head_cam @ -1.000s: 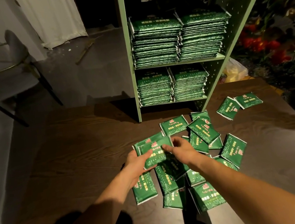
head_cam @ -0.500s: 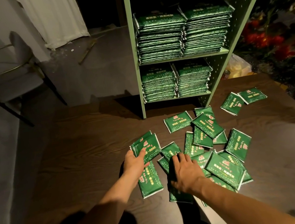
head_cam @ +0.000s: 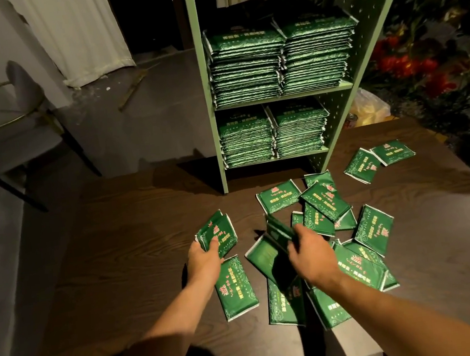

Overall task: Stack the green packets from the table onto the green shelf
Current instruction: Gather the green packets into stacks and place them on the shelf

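Several green packets [head_cam: 323,203] lie scattered on the dark wooden table [head_cam: 136,247]. My left hand [head_cam: 203,259] holds a small stack of packets [head_cam: 219,232] at the pile's left side. My right hand [head_cam: 309,252] grips one packet [head_cam: 278,231], tilted up off the pile. The green shelf [head_cam: 206,93] stands at the table's far edge; its two visible levels hold two tall stacks each [head_cam: 247,62]. Two more packets [head_cam: 378,158] lie apart at the right.
A grey chair [head_cam: 17,126] with a thin metal frame stands on the floor at the left. Red flowers and foliage [head_cam: 408,61] fill the right background. A yellow bag [head_cam: 369,107] sits behind the shelf. A white curtain [head_cam: 74,35] hangs at the back.
My right hand, which lay flat on the pile, now grips one packet and has lifted it. My left hand keeps its stack, shifted slightly left.
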Motion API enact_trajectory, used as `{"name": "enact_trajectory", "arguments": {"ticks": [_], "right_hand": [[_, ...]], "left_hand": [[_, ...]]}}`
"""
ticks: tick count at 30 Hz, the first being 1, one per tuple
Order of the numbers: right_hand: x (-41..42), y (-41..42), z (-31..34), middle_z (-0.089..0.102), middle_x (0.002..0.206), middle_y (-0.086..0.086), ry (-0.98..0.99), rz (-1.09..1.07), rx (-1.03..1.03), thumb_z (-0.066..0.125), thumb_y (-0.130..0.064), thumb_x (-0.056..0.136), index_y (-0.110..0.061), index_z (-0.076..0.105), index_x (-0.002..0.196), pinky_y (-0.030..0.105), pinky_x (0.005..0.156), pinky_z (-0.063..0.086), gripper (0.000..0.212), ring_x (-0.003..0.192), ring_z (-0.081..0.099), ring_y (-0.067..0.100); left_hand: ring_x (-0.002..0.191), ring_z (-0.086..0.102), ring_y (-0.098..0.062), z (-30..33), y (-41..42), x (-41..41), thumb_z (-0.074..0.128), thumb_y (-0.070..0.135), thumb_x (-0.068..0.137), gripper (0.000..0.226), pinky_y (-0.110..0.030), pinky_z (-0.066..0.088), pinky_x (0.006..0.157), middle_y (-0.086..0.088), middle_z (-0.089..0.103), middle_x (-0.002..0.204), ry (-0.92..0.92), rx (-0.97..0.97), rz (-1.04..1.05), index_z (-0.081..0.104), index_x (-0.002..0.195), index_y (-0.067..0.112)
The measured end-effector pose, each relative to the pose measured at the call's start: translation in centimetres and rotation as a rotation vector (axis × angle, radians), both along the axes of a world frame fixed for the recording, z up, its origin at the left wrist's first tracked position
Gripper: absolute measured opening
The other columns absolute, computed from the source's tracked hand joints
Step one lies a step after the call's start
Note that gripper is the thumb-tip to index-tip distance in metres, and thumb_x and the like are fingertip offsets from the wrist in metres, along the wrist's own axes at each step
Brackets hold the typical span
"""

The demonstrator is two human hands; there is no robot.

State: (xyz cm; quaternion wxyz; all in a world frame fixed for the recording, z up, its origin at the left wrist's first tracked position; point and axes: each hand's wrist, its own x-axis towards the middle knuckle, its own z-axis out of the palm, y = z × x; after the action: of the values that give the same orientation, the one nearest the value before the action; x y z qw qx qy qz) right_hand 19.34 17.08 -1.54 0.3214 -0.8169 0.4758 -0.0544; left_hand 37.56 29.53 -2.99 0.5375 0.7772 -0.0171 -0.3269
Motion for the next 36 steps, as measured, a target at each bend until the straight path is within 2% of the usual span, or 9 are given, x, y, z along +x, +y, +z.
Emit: {"name": "enact_trajectory", "arguments": {"ticks": [5, 8, 13, 15, 17, 25, 29, 33, 36], "right_hand": [[0.3, -3.0, 2.5, 0.072, 0.096, 0.012, -0.404, -0.296, 0.567, 0.058, 0.001, 0.096, -0.009, 0.066, 0.096, 0.032, 0.074, 0.058, 0.013, 0.085, 0.072, 0.023], [0.2, -4.2, 3.7, 0.069, 0.083, 0.021, -0.429, -0.266, 0.536, 0.057, 0.009, 0.087, 0.002, 0.064, 0.08, 0.042, 0.076, 0.058, 0.013, 0.075, 0.067, 0.027], [0.7, -4.9, 5.7, 0.043, 0.057, 0.008, -0.457, -0.179, 0.383, 0.05, 0.014, 0.078, -0.006, 0.049, 0.059, 0.023, 0.052, 0.039, 0.028, 0.054, 0.044, 0.018], [0.9, -5.1, 5.7, 0.052, 0.063, 0.013, -0.466, -0.134, 0.317, 0.054, 0.011, 0.079, -0.001, 0.054, 0.066, 0.032, 0.062, 0.045, 0.019, 0.064, 0.051, 0.021], [1.1, -4.9, 5.7, 0.064, 0.076, 0.015, -0.467, -0.097, 0.252, 0.06, 0.01, 0.08, -0.006, 0.06, 0.075, 0.036, 0.069, 0.05, 0.017, 0.071, 0.058, 0.022], [-0.5, -3.5, 4.3, 0.052, 0.116, -0.014, -0.333, 0.267, -0.066, 0.066, 0.007, 0.078, -0.03, 0.06, 0.09, 0.007, 0.101, 0.03, 0.04, 0.117, 0.049, 0.004], [-1.2, -3.4, 3.9, 0.051, 0.131, -0.012, -0.253, 0.406, -0.038, 0.07, -0.012, 0.08, -0.026, 0.066, 0.103, 0.004, 0.102, 0.025, 0.027, 0.124, 0.049, 0.007], [-0.6, -3.5, 4.4, 0.048, 0.132, -0.011, -0.355, 0.198, 0.008, 0.073, -0.027, 0.081, -0.023, 0.064, 0.118, 0.008, 0.099, 0.03, 0.038, 0.12, 0.046, 0.005], [-0.7, -4.6, 4.5, 0.05, 0.134, -0.001, -0.385, -0.046, 0.304, 0.082, -0.023, 0.081, -0.023, 0.049, 0.136, 0.031, 0.105, 0.043, 0.065, 0.121, 0.049, 0.014]], "left_hand": [[0.086, 0.066, -0.02, 0.5, -0.4, -0.2, 0.059, 0.024, 0.102, 0.012, -0.047, 0.059, 0.09, -0.008, 0.067, 0.103, 0.042, 0.026, -0.003, 0.059, 0.106, 0.012], [0.098, 0.066, -0.029, 1.1, -0.9, -0.7, 0.06, 0.029, 0.1, 0.014, -0.05, 0.053, 0.097, -0.009, 0.07, 0.108, 0.021, 0.086, -0.036, 0.063, 0.106, 0.017], [0.124, 0.055, -0.037, 2.0, -2.2, -1.0, 0.065, 0.035, 0.093, 0.053, -0.052, 0.043, 0.109, -0.014, 0.056, 0.138, 0.155, 0.087, -0.037, 0.05, 0.136, 0.008], [0.121, 0.059, -0.039, 2.0, -2.6, -1.0, 0.072, 0.036, 0.083, 0.066, -0.056, 0.047, 0.105, -0.02, 0.059, 0.136, 0.312, 0.02, -0.089, 0.051, 0.139, 0.007], [0.112, 0.066, -0.037, 3.2, -2.8, -1.8, 0.062, 0.022, 0.093, 0.044, -0.052, 0.055, 0.095, -0.025, 0.067, 0.125, 0.47, -0.083, -0.154, 0.056, 0.132, 0.002], [0.11, 0.067, -0.047, 5.1, -4.3, -3.6, 0.039, 0.045, 0.105, 0.052, -0.057, 0.05, 0.1, -0.03, 0.068, 0.118, 0.72, -0.315, -0.161, 0.062, 0.127, 0.003], [0.115, 0.066, -0.038, 4.7, -4.6, -3.2, 0.068, 0.047, 0.091, 0.054, -0.053, 0.057, 0.088, -0.022, 0.066, 0.13, 0.693, -0.317, -0.184, 0.063, 0.128, 0.007], [0.136, 0.05, -0.034, 2.5, -4.8, -2.5, 0.105, 0.027, 0.032, 0.147, -0.051, 0.049, 0.106, -0.022, 0.03, 0.16, 0.568, -0.238, -0.2, 0.026, 0.155, 0.021], [0.138, 0.047, -0.031, 1.6, -4.7, -2.3, 0.103, 0.017, 0.04, 0.136, -0.051, 0.039, 0.116, -0.02, 0.034, 0.157, 0.518, -0.237, -0.203, 0.025, 0.151, 0.017]]}}
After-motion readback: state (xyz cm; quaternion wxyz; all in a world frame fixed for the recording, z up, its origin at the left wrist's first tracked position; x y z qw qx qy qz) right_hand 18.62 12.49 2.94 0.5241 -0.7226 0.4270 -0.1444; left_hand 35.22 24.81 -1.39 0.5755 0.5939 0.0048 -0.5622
